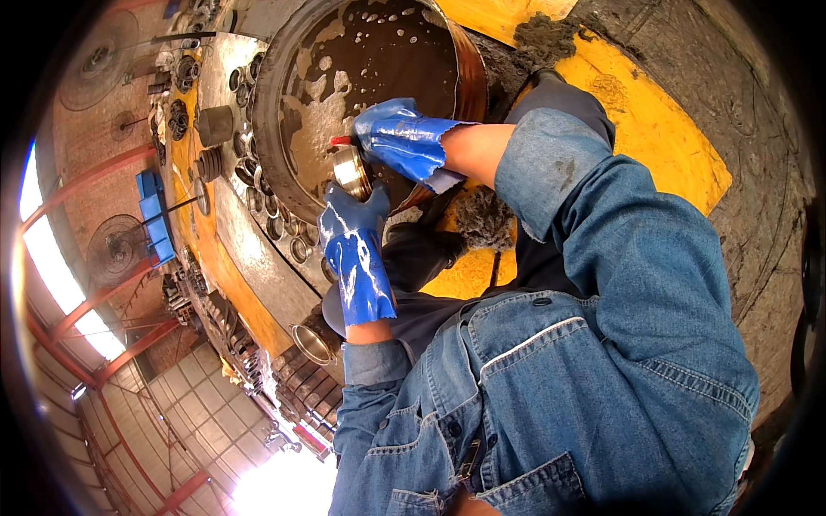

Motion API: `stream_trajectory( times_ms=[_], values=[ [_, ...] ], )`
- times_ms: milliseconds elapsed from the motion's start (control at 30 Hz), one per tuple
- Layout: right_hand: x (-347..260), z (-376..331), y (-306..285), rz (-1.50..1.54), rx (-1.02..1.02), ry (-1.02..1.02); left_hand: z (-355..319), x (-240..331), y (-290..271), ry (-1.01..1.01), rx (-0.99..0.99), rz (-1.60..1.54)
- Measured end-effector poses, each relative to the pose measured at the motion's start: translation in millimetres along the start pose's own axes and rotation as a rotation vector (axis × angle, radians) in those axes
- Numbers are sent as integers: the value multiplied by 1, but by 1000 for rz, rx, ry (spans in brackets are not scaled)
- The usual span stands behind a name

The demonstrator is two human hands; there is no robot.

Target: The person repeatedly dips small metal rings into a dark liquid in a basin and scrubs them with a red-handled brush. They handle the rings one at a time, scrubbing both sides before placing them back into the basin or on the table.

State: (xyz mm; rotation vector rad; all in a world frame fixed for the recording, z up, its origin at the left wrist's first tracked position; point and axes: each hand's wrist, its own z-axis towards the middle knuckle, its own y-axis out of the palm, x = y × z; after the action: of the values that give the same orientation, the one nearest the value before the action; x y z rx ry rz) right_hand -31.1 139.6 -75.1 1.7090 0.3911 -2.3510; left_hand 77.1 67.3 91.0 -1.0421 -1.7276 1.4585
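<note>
Both hands wear wet blue rubber gloves over the near rim of a large round tub (274, 129) holding brown, foamy liquid. My left hand (354, 228) has its fingers closed around the lower side of a shiny brass-coloured metal ring (351, 172), tilted over the liquid. At the ring's upper edge is my right hand (396, 133), its fingers bent and partly hidden. A short red piece (342, 140) sticks out of the right hand toward the left, just above the ring; the rest of it is covered by the glove.
Many metal rings (251, 172) lie on a metal sheet left of the tub. A larger ring (311, 344) lies near my left forearm. Yellow boards (637, 120) cover the floor at right, with a grey shaggy clump (483, 219) by my legs. Fans (116, 241) stand farther left.
</note>
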Motion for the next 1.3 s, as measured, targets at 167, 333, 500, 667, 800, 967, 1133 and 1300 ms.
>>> stream_trajectory(
  times_ms=[167, 333, 500, 667, 800, 967, 1133, 1300],
  values=[
    [-4, 0, -2, -29, -9, 32, -4, 6, -6, 14, -27, -27],
    [-4, 2, -3, -69, -32, 37, -5, 7, -7, 5, -23, -8],
    [-13, 0, -3, -96, -43, 38, -6, 6, -7, -16, -29, 1],
    [-24, 4, -11, -311, -205, 118, -5, 5, -4, 4, -10, 2],
    [-14, -1, -4, -314, -164, 52, -7, 7, -7, -4, -8, 6],
    [-18, -6, -10, -39, -111, 61, -8, 7, -6, -14, 2, 30],
    [-19, -4, -13, -92, -132, 116, -6, 7, -5, 4, -7, 6],
    [-19, 0, -12, -33, -196, 182, -3, 3, -2, -18, 0, 12]
  ],
)
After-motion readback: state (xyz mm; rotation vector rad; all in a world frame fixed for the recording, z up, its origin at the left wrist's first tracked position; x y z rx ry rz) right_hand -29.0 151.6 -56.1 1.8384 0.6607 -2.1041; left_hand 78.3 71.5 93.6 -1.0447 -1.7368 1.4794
